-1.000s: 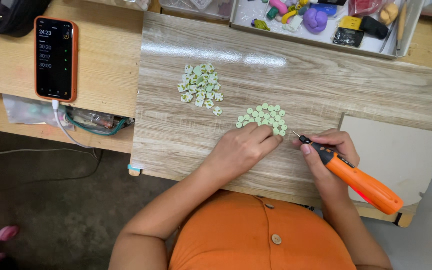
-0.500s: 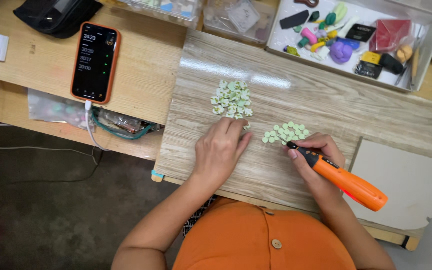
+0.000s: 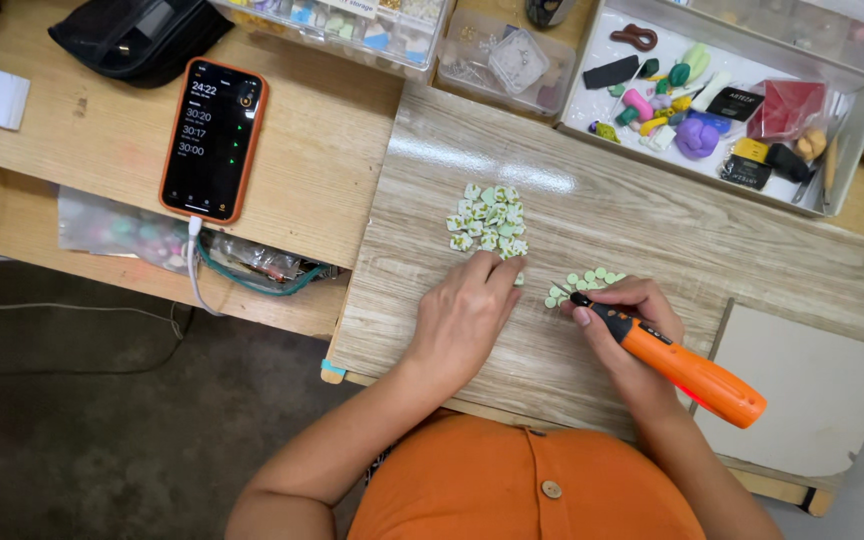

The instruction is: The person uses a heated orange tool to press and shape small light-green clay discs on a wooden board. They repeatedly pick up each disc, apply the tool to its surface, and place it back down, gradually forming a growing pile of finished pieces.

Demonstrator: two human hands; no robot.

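right hand [image 3: 624, 318] grips the orange rotary tool [image 3: 687, 368], tip at the small green pieces [image 3: 580, 283] on the wood-grain board [image 3: 652, 230]. left hand [image 3: 467, 312] lies flat, fingers together, just below the bigger green pile [image 3: 489, 218]. risk: bit skids, scatters pieces or nicks fingertips. open board sits left of the pile; tray [image 3: 852, 150] crowds the far edge.

Glossy wood-grain board [image 3: 652, 230]; smooth orange plastic tool [image 3: 687, 368].

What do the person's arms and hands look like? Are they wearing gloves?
No gloves. The left hand and right hand are bare, and both arms are bare too, with no sleeves reaching them. I see no rings, watch or bracelets. The person wears an orange top with a round button.
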